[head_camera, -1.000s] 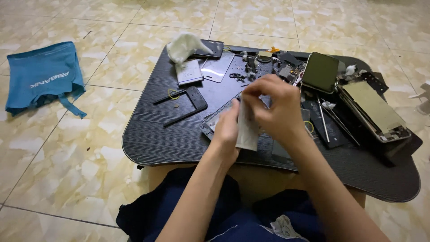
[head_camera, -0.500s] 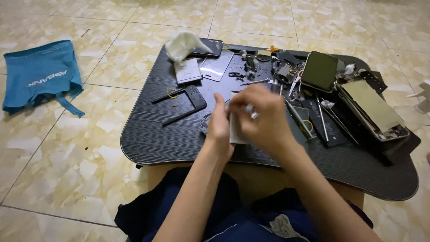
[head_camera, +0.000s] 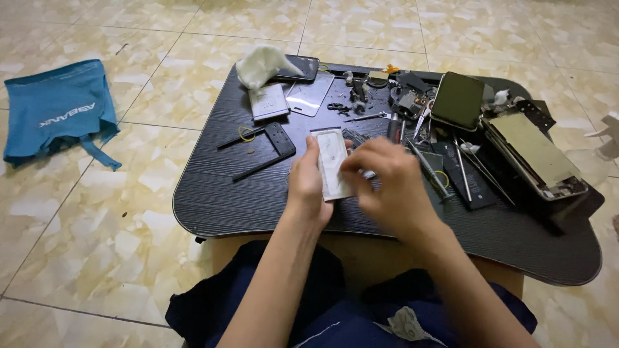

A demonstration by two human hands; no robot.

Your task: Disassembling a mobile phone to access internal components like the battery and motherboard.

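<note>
Both hands work one part above the black lap table (head_camera: 213, 200): left hand (head_camera: 308, 187) is closed around the edge of a thin whitish rectangular panel (head_camera: 333, 161), held upright just over the table's middle. Right hand (head_camera: 387, 187) is curled at the panel's right edge, motion-blurred; cannot tell whether its fingertips pinch anything. Risk: thin panel could flex or crack if the right hand pulls hard against that one-sided grip. Loose screwdriver (head_camera: 431, 173) and tweezers (head_camera: 465, 169) lie just beside the right hand, so an elbow sweep could scatter them.
</note>
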